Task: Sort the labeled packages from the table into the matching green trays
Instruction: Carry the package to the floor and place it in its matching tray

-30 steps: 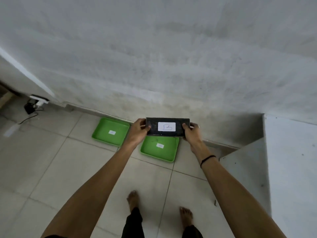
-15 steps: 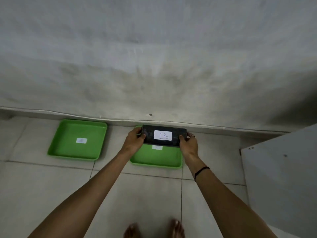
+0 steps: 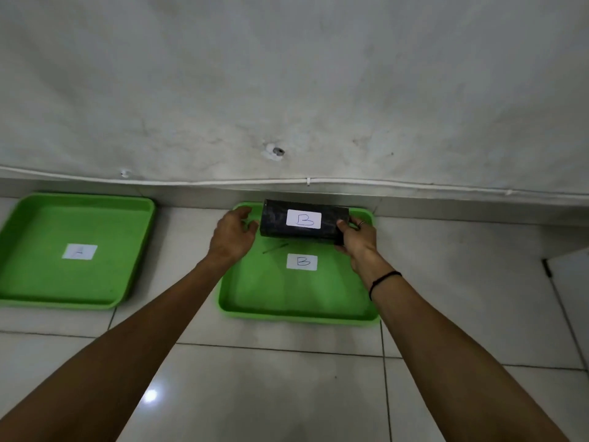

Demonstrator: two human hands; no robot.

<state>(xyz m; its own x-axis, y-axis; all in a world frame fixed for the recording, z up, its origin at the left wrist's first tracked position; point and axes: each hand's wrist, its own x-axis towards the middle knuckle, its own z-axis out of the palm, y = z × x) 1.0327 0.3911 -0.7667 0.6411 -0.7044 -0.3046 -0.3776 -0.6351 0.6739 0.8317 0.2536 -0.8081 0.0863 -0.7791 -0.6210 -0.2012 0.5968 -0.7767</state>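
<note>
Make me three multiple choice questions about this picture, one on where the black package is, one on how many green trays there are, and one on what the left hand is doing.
1. Where is the black package?
A. over the far end of the tray marked B
B. in the tray marked A
C. on the bare floor

2. How many green trays show?
A. one
B. two
C. three

3. What is the left hand doing?
A. gripping the package
B. open, just off the package's end
C. resting in the A tray

Answers: 1 A, the package sits above the B label. 2 B, two trays lie along the wall. 3 B, a gap shows between its fingers and the package, while the right hand grips the other end.
</note>
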